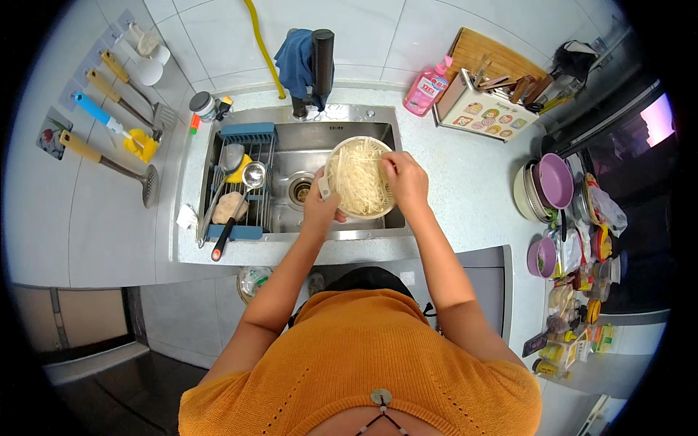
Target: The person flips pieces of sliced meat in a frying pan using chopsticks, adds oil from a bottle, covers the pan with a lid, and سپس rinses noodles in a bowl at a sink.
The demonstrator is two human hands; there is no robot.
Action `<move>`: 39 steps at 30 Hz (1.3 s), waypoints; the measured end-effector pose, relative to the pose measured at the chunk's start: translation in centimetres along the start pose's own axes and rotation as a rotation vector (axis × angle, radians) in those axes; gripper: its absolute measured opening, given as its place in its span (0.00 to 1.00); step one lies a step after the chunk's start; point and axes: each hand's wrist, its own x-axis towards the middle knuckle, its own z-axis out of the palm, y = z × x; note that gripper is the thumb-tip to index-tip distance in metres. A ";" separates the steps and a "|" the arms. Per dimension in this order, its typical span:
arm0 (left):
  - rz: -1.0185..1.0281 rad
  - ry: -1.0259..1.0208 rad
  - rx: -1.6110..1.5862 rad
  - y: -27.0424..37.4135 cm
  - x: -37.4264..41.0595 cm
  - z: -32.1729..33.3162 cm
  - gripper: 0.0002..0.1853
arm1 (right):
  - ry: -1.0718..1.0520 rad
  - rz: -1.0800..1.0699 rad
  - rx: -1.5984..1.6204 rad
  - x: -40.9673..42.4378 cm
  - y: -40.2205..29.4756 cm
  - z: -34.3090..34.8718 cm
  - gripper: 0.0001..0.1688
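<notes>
A white plastic colander (331, 163) is held over the right part of the stainless steel sink (289, 222). It is heaped with thin pale strands (357, 177), perhaps bean sprouts or enoki mushrooms. My left hand (320, 206) grips the colander's left side near its handle, thumb against the rim and fingers underneath. At the right rim, my right hand (406, 177) has its fingertips bunched together on a few strands; the fingers partly hide what they pinch. Left of the colander, the sink's drain (301, 191) is visible.
A blue-ended dish rack (248, 129) in the sink's left side carries a ladle (253, 175) and other utensils. The black faucet (323, 62) has a blue cloth (294, 61) over it. Behind right stand a pink soap bottle (426, 90) and a knife holder (485, 111). Purple bowls (555, 180) stand farther right.
</notes>
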 end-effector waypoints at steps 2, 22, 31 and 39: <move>-0.005 -0.001 -0.010 0.3 -0.4 0.6 0.34 | -0.098 0.067 -0.063 0.5 -0.5 0.6 0.10; 0.010 0.035 -0.155 0.0 -1.6 -0.4 0.32 | -0.292 0.140 -0.074 0.1 -2.6 -0.6 0.13; -0.015 0.019 -0.110 0.2 -1.7 0.1 0.32 | -0.156 0.040 0.130 1.0 -3.4 1.4 0.15; -0.047 0.006 -0.130 -0.4 -1.6 -0.4 0.31 | -0.070 0.221 0.362 0.9 -3.5 0.8 0.05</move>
